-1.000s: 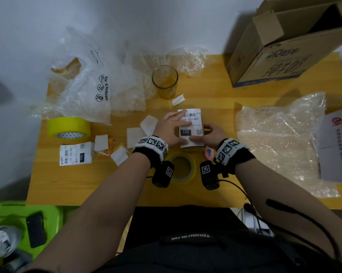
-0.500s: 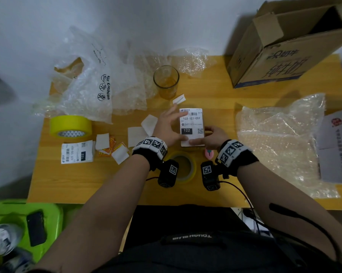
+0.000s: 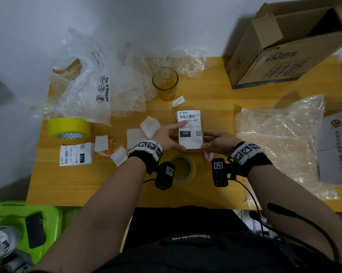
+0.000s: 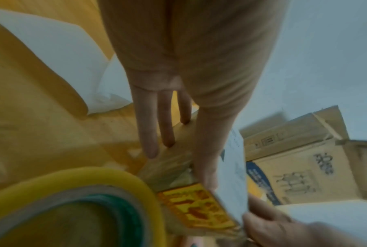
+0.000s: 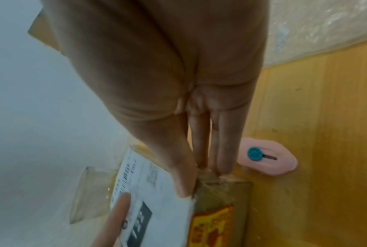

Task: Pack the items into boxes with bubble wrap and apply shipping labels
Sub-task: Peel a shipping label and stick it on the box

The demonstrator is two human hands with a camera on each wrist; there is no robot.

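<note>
Fingers of the left hand (image 3: 166,137) lie straight, the index pressing the shipping label (image 3: 190,129) flat onto the small box (image 5: 220,192). The right hand (image 3: 218,141), fingers also straight, braces the box's right side (thumb seemingly on the label's edge). The box sits mid-table (image 3: 215,99), with a glass (image 3: 164,83) behind it and a yellow tape roll (image 3: 192,170) just in front.

tape rolls (image 3: 67,125) 2 | glass (image 3: 164,81) 1 | shipping labels (image 3: 76,154) 2 | cutter (image 5: 267,160) 1

1 black phone (image 3: 35,230) — on green stool (image 3: 51,215).
</note>
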